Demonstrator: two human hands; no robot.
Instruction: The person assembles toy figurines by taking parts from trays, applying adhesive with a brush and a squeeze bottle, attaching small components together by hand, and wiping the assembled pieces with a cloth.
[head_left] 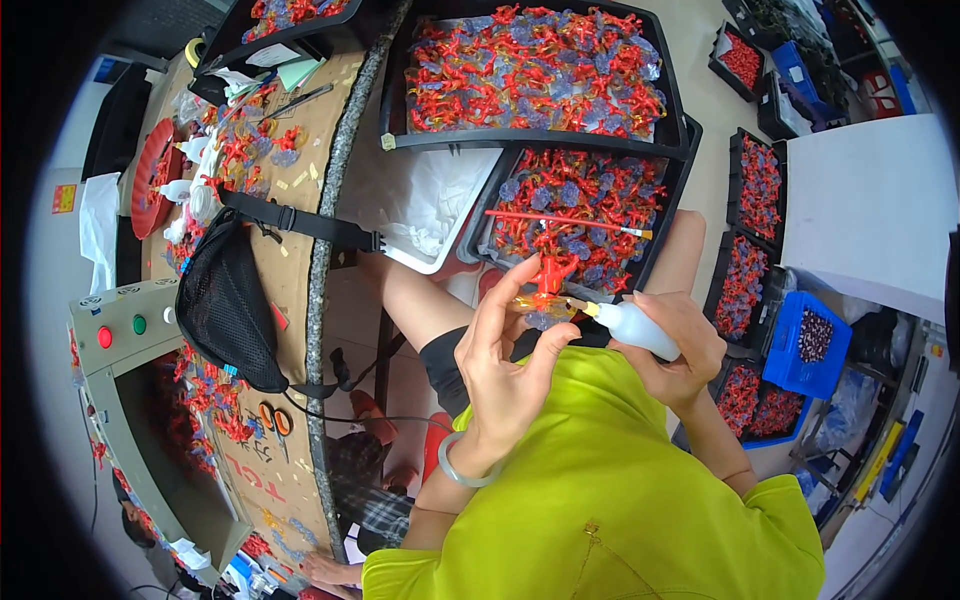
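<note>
My left hand (503, 350) pinches a small red and amber plastic piece (545, 290) with a bluish part under it, held just above my lap. My right hand (675, 345) grips a small white squeeze bottle (632, 326), its nozzle tip touching the piece. A bangle sits on my left wrist. Right behind the piece lies a black tray (672, 205) full of red and purple plastic parts, with a thin red-handled brush (565, 220) resting across them.
A second black tray (680, 125) of the same parts stands farther back. More trays and a blue crate (800, 345) line the right side. On the left, a cardboard-covered workbench (300, 190) carries a black mesh bag (228, 305), scissors and loose parts.
</note>
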